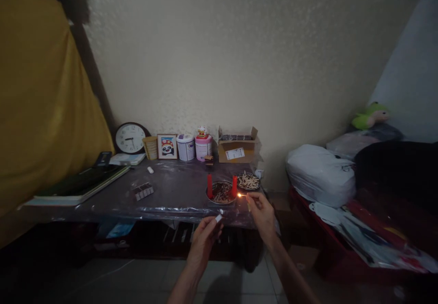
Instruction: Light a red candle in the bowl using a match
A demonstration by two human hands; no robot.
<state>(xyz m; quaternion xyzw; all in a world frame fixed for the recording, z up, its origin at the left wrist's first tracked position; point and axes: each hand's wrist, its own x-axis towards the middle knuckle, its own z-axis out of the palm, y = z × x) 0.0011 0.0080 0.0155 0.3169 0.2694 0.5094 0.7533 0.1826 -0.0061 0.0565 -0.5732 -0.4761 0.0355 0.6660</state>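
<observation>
A burning match (242, 195) is pinched in my right hand (262, 213), its flame just right of and below the right-hand red candle (234, 186). Closed around a small box with a white side, apparently a matchbox (218, 218), my left hand (204, 236) is held lower, in front of the table edge. A second red candle (210, 186) stands upright at the left of the round metal dish (207, 195). Dark, burnt-looking sticks (222, 191) lie between the candles. Behind is another dish holding many pale matches (248, 180). No flame shows on either candle.
Stacked matchboxes (143, 191) and a small white object (150, 170) lie left on the plastic-covered table (174, 180). Along the wall stand a clock (130, 138), a framed panda picture (167, 146), two tins (186, 148) and an open carton (237, 152). Bags (320, 174) are piled at right.
</observation>
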